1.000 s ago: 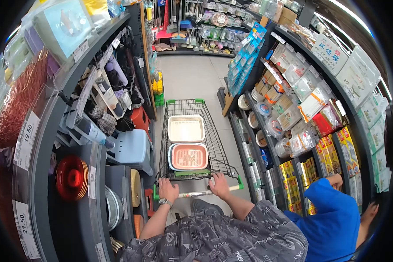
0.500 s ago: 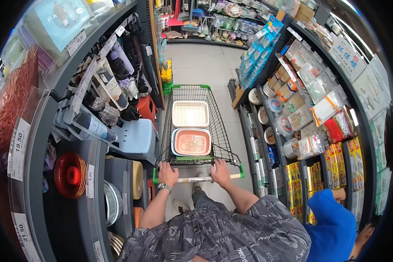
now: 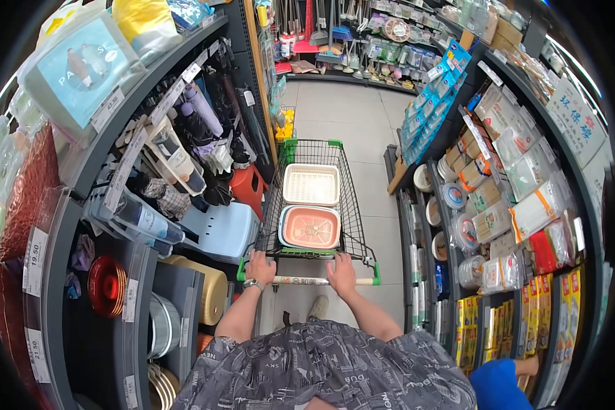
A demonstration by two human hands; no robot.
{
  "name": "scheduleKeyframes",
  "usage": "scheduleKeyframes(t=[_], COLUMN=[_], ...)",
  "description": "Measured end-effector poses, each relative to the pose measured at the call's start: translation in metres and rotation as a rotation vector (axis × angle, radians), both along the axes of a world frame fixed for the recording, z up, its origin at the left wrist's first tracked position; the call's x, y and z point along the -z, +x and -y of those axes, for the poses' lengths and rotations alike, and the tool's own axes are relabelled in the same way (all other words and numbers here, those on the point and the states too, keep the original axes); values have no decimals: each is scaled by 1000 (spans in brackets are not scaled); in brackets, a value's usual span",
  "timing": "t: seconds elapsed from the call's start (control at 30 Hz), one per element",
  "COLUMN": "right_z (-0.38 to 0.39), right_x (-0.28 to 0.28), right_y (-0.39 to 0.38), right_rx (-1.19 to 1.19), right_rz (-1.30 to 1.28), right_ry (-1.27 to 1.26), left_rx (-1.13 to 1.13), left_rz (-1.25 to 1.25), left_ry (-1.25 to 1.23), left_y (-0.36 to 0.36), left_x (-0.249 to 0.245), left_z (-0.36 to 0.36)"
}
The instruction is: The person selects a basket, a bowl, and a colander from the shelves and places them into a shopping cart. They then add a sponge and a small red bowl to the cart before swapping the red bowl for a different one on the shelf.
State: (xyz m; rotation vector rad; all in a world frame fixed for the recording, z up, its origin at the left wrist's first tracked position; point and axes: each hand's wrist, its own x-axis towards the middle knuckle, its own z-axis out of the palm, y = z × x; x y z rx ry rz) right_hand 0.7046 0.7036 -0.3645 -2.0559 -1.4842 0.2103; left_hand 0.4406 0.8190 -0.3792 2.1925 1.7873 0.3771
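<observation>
My left hand (image 3: 260, 268) is closed over the left end of the shopping cart handle (image 3: 301, 281), a watch on its wrist. Nearer the other end, my right hand (image 3: 341, 272) grips the same bar. Ahead of them is the wire shopping cart (image 3: 352, 229) with green corners. Inside it a white plastic basket (image 3: 311, 184) lies toward the front. Closer to me sits a pink basket (image 3: 311, 227) nested in a white and blue basin.
At left, shelves hold a blue stool (image 3: 222, 229), red bowls (image 3: 106, 285) and umbrellas (image 3: 201, 113). Shelves at right carry packaged goods (image 3: 540, 205); a rack of blue packets (image 3: 434, 102) stands at the aisle's end. A person's blue sleeve (image 3: 499, 386) is low at right.
The cart and my hands keep hold together and now sit slightly right in view. The right shelves have shifted rightward in view, and the person in blue has slid lower toward the edge.
</observation>
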Motion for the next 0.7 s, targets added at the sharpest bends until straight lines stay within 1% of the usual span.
scheduleKeyframes(t=[0.1,0.13,0.23,0.37,0.5,0.57,0.7], right_z=[-14,-18,-28,-35,-41,-42,-45], right_x=[0,0,-1,9,3,7,7], right_y=[13,17,24,32,36,37,37], right_rx=[-27,-40,-32,-43,-57,-42,-37], right_rz=[-70,-65,-103,-55,-95,-84,-48], right_ry=[-29,-17,-21,38,10,24,46], left_rx=[-3,-23,-18,-35,-35,-28,-30], left_rz=[-1,-13,-11,27,23,-23,-12], left_ry=[21,-109,-84,-89,-88,-61,-72], left_y=[8,11,16,22,24,25,27], left_x=[-2,-6,-1,-3,-2,3,0], left_z=[-12,-17,-26,-30,-35,-38,-39])
